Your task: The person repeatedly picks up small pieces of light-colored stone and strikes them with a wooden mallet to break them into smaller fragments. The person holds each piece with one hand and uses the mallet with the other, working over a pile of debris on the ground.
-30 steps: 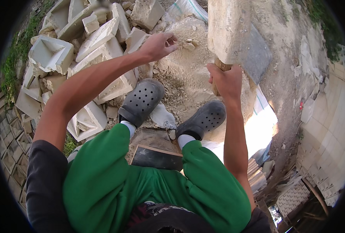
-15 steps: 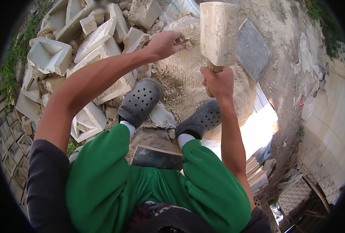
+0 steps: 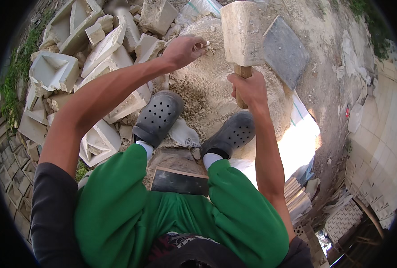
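Observation:
A big mallet with a pale, dust-coated block head stands upright in my right hand. My fingers wrap round its short wooden handle. To the left, my left hand is held over the heap of crushed pale rubble, its fingers curled together beside small broken chips. Whether a piece sits between those fingers I cannot make out. The mallet's head is apart from the heap's chips by my left hand.
Broken white cast blocks pile up at the left. A flat grey slab lies right of the mallet. My grey clogs flank a whitish cloth scrap. White woven sheeting edges the heap, and pale tiles lie far right.
Both hands and the mallet appear slightly further left, and the mallet sits a little higher in view. The surroundings have shifted slightly too. My right hand keeps its grip on the handle.

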{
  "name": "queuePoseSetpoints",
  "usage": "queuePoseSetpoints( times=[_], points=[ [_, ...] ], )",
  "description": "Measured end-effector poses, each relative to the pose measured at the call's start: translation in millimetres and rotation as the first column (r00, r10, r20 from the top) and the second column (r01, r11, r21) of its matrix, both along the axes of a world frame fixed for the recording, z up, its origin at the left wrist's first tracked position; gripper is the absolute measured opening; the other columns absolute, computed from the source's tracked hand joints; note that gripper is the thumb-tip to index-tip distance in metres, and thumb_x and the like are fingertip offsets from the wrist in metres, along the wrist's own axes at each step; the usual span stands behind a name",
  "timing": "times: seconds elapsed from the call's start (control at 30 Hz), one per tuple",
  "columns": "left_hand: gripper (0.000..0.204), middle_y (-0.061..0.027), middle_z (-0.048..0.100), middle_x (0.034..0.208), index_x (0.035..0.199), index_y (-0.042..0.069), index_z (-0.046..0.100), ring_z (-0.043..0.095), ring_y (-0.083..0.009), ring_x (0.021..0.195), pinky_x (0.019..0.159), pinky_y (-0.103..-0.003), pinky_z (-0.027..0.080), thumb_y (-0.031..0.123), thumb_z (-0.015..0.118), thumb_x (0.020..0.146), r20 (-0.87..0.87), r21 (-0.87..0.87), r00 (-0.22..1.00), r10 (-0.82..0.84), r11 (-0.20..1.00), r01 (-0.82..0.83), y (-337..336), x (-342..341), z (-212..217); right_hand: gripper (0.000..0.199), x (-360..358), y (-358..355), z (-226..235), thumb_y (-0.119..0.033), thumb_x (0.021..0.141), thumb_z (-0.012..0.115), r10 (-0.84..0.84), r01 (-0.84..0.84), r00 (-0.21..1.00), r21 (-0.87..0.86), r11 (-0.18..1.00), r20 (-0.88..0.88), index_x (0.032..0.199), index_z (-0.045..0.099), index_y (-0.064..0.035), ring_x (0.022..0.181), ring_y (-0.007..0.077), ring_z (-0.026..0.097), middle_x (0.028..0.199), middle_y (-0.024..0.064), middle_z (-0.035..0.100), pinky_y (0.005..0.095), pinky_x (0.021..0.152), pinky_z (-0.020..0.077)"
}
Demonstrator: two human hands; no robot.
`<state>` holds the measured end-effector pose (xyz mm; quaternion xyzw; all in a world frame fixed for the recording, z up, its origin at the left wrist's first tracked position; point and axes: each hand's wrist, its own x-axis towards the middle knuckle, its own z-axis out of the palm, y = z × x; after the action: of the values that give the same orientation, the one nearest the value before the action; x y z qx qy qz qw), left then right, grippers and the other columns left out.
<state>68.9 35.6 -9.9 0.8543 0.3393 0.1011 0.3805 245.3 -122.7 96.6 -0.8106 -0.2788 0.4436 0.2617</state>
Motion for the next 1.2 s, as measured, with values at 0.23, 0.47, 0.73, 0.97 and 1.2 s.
queuePoseSetpoints(
  times=[0.23,0.47,0.73,0.97,1.2],
  points=[
    [0.029,-0.0120,0.074,0.096,0.111,0.009,0.076,0.070,-0.0269,0.082,0.077,-0.039,0.055,0.028,0.075,0.090,0.004,-0.028,1.000,0.000,1.000,0.000,-1.0,3.4,6.8,0.016,-21.7,-12.7,-29.6,-0.014,0.078,0.069,-0.161,0.194,0.978,0.301,0.934,-0.129,0.082,0.067,0.0019,0.051,0.0158,0.065,0.063,0.0081,0.065,0.0316,0.051,0.0510],
    [0.028,-0.0134,0.074,0.099,0.109,0.009,0.078,0.071,-0.0287,0.084,0.077,-0.040,0.056,0.028,0.076,0.088,0.020,0.006,1.000,0.012,1.000,-0.013,0.7,-1.4,0.9,0.027,10.5,1.7,0.1,-0.021,0.075,0.072,0.069,-0.068,0.998,-0.100,0.993,0.012,0.085,0.070,0.0037,0.055,0.0183,0.068,0.065,0.0078,0.068,0.0318,0.055,0.0535],
    [0.029,-0.0118,0.074,0.100,0.112,0.009,0.077,0.071,-0.0276,0.084,0.078,-0.038,0.056,0.029,0.073,0.091,0.041,-0.057,0.998,0.047,0.997,-0.045,-4.8,-0.8,4.9,0.030,-2.5,0.0,-18.5,-0.025,0.077,0.072,-0.026,0.021,0.999,0.215,0.976,0.020,0.088,0.071,0.0030,0.059,0.0196,0.070,0.068,0.0135,0.069,0.0334,0.059,0.0553],
    [0.028,-0.0099,0.073,0.101,0.111,0.012,0.078,0.070,-0.0276,0.084,0.078,-0.040,0.055,0.033,0.072,0.093,-0.018,0.066,1.000,0.000,0.998,0.002,-0.9,-2.8,3.6,0.035,6.0,7.9,3.8,-0.032,0.075,0.073,0.155,-0.134,0.981,-0.169,0.977,0.118,0.088,0.071,0.0008,0.062,0.0235,0.070,0.068,0.0130,0.070,0.0358,0.063,0.0551],
    [0.032,-0.0093,0.072,0.098,0.115,0.015,0.078,0.070,-0.0251,0.082,0.076,-0.038,0.055,0.035,0.075,0.091,-0.009,0.031,0.999,0.035,0.999,-0.034,-4.4,-3.1,5.4,0.030,3.1,-12.3,-20.2,-0.025,0.075,0.075,0.012,-0.014,1.000,0.261,0.965,0.008,0.090,0.070,0.0008,0.060,0.0202,0.069,0.069,0.0126,0.069,0.0346,0.059,0.0531]
  ],
)
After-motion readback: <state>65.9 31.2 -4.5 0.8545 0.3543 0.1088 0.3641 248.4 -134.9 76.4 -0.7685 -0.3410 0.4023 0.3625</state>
